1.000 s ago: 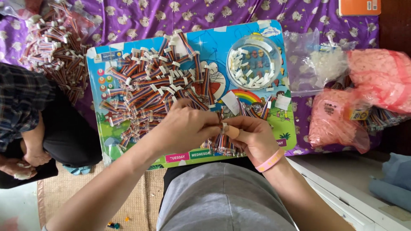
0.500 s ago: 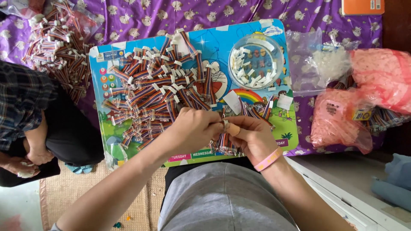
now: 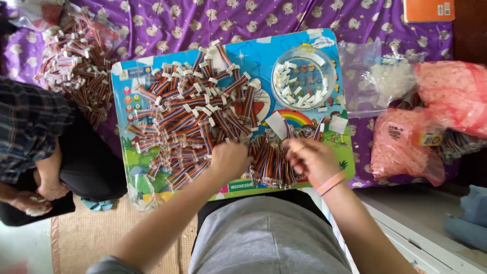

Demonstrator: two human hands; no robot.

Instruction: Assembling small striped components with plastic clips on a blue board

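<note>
Your left hand [image 3: 231,160] rests curled on the striped cables [image 3: 193,119]; your right hand [image 3: 309,157] pinches something too blurred to identify. Near the board's [image 3: 264,48] front edge, a nudge could scatter the bundle [image 3: 269,162].

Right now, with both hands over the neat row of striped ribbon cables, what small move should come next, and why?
Probably the left hand should pick one cable from the loose heap of striped ribbon cables beside it. The right hand hovers over the neat row of cables at the near edge of the colourful picture board, and neither hand clearly holds a cable.
</note>
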